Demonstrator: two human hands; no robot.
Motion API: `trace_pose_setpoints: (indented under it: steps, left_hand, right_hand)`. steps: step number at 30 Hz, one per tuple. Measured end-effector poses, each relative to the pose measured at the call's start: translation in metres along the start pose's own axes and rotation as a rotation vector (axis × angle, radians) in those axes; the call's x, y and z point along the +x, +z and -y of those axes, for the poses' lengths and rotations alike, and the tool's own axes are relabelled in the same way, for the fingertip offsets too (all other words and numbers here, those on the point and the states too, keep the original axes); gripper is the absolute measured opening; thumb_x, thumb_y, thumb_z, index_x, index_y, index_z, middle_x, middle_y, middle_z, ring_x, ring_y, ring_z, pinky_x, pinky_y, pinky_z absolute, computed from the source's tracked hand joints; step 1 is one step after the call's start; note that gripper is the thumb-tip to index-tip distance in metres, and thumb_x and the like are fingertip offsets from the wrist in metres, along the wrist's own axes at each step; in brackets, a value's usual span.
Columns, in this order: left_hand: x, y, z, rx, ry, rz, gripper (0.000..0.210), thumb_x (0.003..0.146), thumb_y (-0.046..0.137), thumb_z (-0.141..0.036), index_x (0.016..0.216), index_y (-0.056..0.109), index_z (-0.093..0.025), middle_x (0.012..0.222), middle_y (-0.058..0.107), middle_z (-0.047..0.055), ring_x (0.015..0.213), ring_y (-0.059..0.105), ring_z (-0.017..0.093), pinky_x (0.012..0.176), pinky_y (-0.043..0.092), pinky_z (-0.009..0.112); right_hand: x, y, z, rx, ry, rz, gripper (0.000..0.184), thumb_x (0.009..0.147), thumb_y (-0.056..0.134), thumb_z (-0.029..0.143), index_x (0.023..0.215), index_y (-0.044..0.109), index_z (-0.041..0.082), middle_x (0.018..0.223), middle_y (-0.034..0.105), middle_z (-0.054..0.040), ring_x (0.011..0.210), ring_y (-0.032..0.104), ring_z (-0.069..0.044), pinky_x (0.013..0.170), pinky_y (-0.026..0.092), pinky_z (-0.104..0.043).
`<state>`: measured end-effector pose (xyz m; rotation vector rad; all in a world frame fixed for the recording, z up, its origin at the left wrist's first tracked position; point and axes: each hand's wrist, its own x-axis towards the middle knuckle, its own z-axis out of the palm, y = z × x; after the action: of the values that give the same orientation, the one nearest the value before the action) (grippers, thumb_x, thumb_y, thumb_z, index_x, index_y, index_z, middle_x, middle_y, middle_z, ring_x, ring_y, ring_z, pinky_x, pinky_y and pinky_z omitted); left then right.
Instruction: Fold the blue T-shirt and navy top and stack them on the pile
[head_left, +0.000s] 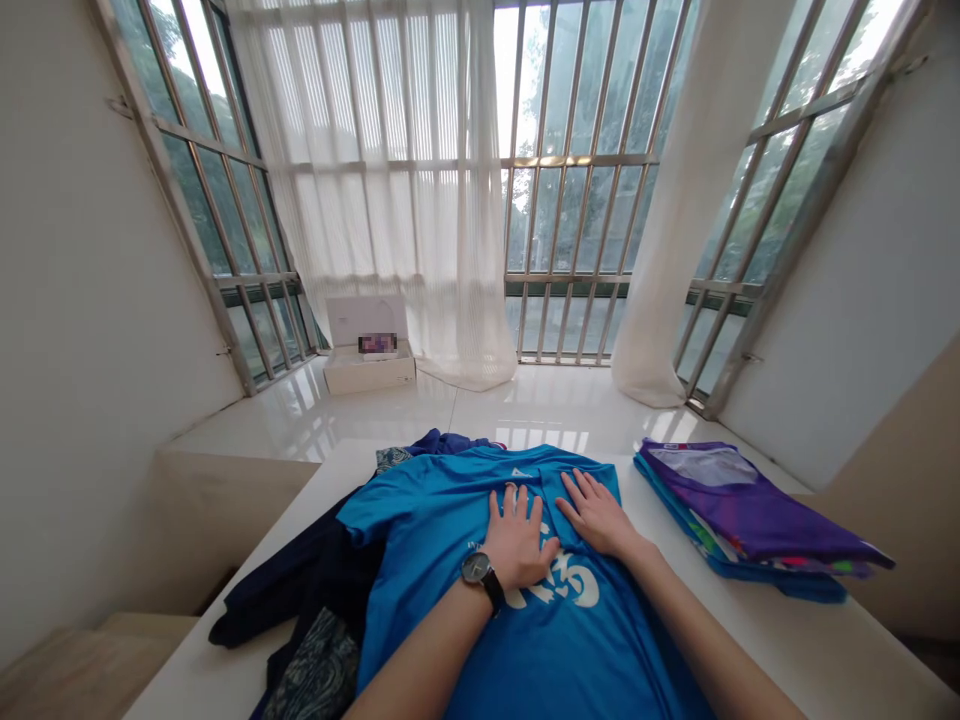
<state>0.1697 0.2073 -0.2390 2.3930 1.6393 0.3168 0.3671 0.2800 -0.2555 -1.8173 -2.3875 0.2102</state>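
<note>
A blue T-shirt (442,540) with white print lies spread on the white table, its collar end away from me and one sleeve out to the left. My left hand (519,538), with a black watch (475,569) on the wrist, rests flat on the printed chest, fingers spread. Flat on the shirt's upper right part lies my right hand (596,512), fingers stretched out. The right side of the shirt appears folded inward, as no sleeve shows there. Parts of the print are hidden beneath my left hand.
Dark clothes (300,570) and a patterned garment (319,665) lie left of the shirt, partly under it. A stack of folded clothes (750,510), purple on top, sits at the right on the table (180,680). An open white box (367,372) stands on the windowsill, near curtains (390,180).
</note>
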Motion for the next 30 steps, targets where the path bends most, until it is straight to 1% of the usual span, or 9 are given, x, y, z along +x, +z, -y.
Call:
trace_pose_setpoints:
  steps: [6,8,10,12,15,19,21,24,30]
  left_hand:
    - [0.007,-0.011,-0.020,-0.104,0.127,0.143,0.079,0.091,0.022,-0.067,0.154,0.027,-0.019,0.163,0.016,0.015,0.150,0.006,0.038,0.117,0.005,0.064]
    - [0.005,-0.026,-0.020,-0.127,0.147,0.202,0.077,0.092,0.025,-0.067,0.153,0.028,-0.021,0.163,0.018,0.014,0.149,0.008,0.038,0.117,0.011,0.064]
    - [-0.001,-0.048,-0.013,-0.104,0.147,0.193,0.074,0.091,0.034,-0.064,0.152,0.030,-0.022,0.161,0.025,0.014,0.148,0.016,0.039,0.115,0.021,0.062]
    - [-0.011,-0.076,0.002,-0.036,0.121,0.113,0.067,0.091,0.045,-0.057,0.147,0.039,-0.022,0.154,0.039,0.015,0.141,0.032,0.039,0.111,0.032,0.058]
    - [-0.035,-0.120,0.039,0.063,-0.010,-0.009,0.051,0.094,0.043,-0.048,0.134,0.054,-0.019,0.134,0.059,0.016,0.120,0.057,0.034,0.099,0.046,0.046]
    - [-0.078,-0.158,0.100,0.221,-0.338,-0.086,0.047,0.095,0.040,-0.044,0.129,0.057,-0.016,0.125,0.064,0.018,0.115,0.060,0.033,0.092,0.048,0.040]
    - [-0.095,-0.165,0.127,0.256,-0.498,-0.035,0.053,0.091,0.045,-0.048,0.129,0.056,-0.013,0.124,0.064,0.021,0.112,0.061,0.036,0.088,0.049,0.042]
    - [-0.107,-0.167,0.155,0.171,-0.573,0.033,0.068,0.085,0.044,-0.063,0.123,0.060,-0.009,0.120,0.066,0.024,0.108,0.063,0.039,0.085,0.049,0.042]
    - [-0.092,-0.158,0.168,-0.014,-0.663,0.114,0.079,0.079,0.032,-0.081,0.083,0.071,-0.012,0.087,0.074,0.022,0.083,0.070,0.037,0.070,0.050,0.039]
  right_hand:
    - [-0.028,-0.007,-0.032,-0.126,0.132,0.023,0.073,0.093,0.029,0.067,0.155,0.025,0.027,0.163,0.022,-0.0089,0.149,0.016,-0.033,0.119,0.016,-0.049]
    - [-0.034,-0.009,-0.035,-0.136,0.145,0.026,0.074,0.092,0.028,0.069,0.154,0.025,0.030,0.163,0.022,-0.0090,0.149,0.015,-0.035,0.119,0.017,-0.050]
    - [-0.035,-0.010,-0.036,-0.134,0.150,0.030,0.075,0.090,0.027,0.073,0.154,0.025,0.034,0.163,0.022,-0.0080,0.149,0.016,-0.037,0.118,0.017,-0.051]
    - [-0.035,-0.011,-0.036,-0.129,0.152,0.038,0.076,0.088,0.025,0.076,0.153,0.025,0.037,0.163,0.022,-0.0065,0.148,0.015,-0.038,0.118,0.016,-0.053]
    - [-0.032,-0.011,-0.037,-0.120,0.147,0.049,0.078,0.085,0.022,0.080,0.153,0.023,0.040,0.163,0.022,-0.0057,0.148,0.014,-0.040,0.117,0.015,-0.055]
    - [-0.031,-0.009,-0.038,-0.134,0.148,0.039,0.080,0.085,0.021,0.081,0.153,0.022,0.039,0.163,0.023,-0.0049,0.148,0.014,-0.040,0.117,0.015,-0.057]
    - [-0.031,-0.008,-0.039,-0.139,0.151,0.026,0.080,0.085,0.021,0.081,0.153,0.023,0.039,0.163,0.023,-0.0047,0.148,0.015,-0.040,0.116,0.015,-0.057]
    - [-0.030,-0.007,-0.039,-0.134,0.154,0.009,0.081,0.085,0.021,0.081,0.153,0.023,0.039,0.163,0.023,-0.0046,0.148,0.016,-0.039,0.116,0.014,-0.057]
    - [-0.026,-0.008,-0.041,-0.122,0.172,0.009,0.081,0.084,0.022,0.082,0.153,0.023,0.038,0.163,0.023,-0.0062,0.148,0.016,-0.039,0.117,0.014,-0.056]
